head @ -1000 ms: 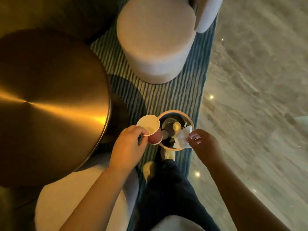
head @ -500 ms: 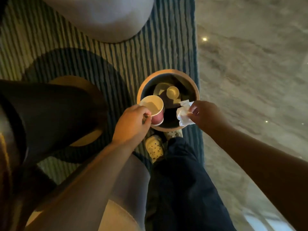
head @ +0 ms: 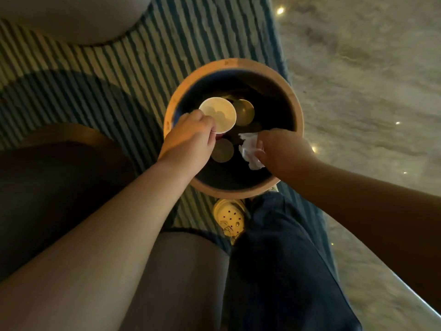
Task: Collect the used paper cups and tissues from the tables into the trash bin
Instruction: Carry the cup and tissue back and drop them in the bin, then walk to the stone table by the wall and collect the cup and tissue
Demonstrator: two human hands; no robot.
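While both arms reach over the trash bin [head: 296, 108], left hand [head: 191, 137] grips a paper cup [head: 218, 114], right hand [head: 284, 149] a tissue [head: 249, 149].

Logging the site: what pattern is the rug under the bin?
Blue and cream stripes on the rug, head view.

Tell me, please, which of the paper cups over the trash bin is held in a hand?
The cream-mouthed paper cup, pinched at its rim by the left hand. The other cups lie loose, deeper in the trash bin.
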